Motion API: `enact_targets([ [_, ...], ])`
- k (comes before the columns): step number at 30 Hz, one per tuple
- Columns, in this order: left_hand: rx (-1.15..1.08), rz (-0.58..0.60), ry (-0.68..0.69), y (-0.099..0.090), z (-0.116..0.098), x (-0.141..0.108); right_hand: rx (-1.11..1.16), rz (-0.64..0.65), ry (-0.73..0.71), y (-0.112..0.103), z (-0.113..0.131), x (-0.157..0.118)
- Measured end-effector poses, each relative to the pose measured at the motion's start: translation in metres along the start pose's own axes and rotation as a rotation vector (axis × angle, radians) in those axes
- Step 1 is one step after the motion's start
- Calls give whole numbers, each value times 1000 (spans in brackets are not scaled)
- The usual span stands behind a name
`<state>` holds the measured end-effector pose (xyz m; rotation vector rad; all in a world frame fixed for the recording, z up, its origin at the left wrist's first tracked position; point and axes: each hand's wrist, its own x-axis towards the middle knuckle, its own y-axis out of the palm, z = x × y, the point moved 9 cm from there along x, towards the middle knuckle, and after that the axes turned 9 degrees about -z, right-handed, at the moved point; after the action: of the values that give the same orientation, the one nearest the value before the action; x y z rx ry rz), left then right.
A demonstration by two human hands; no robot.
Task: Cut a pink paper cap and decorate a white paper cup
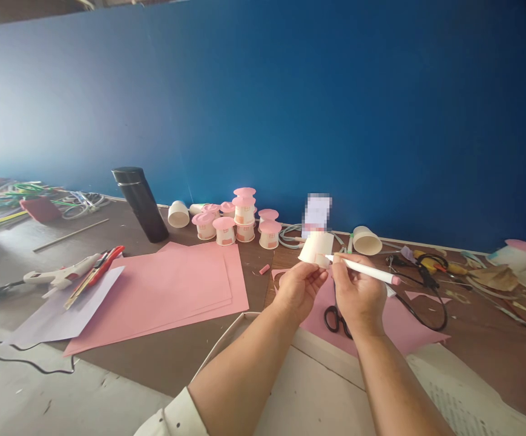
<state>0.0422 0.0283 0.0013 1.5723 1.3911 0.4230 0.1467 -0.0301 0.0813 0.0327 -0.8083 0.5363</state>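
My left hand (301, 289) grips an upside-down white paper cup (313, 247) by its lower rim, fingers closed at the edge. In my right hand (358, 300) is a white marker pen (369, 269) with a pink end. Its tip touches or nearly touches the cup's side, where a faint outline shows. Below my hands, black-handled scissors (333, 319) lie on a pink sheet (408, 324), their blades mostly hidden. A pink marker cap (265, 269) rests on the table to the left.
Finished-looking cup houses with pink roofs (245, 212) stand near the blue wall. Left are pink paper sheets (172, 287), a black flask (141, 204), a glue gun (60, 274) and a red utility knife (94, 272). Loose white cups (367, 241), cables and scraps sit at right.
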Motion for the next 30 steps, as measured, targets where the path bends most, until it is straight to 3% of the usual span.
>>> enact_targets([
  [13,1,11,-3,-1,1,3,-7,0,-6,0,-1,0],
  [20,34,105,23,6,1,0,-8,6,-7,1,-1,-1],
  [30,36,62,19,1,1,2,-18,17,-8,2,0,-2],
])
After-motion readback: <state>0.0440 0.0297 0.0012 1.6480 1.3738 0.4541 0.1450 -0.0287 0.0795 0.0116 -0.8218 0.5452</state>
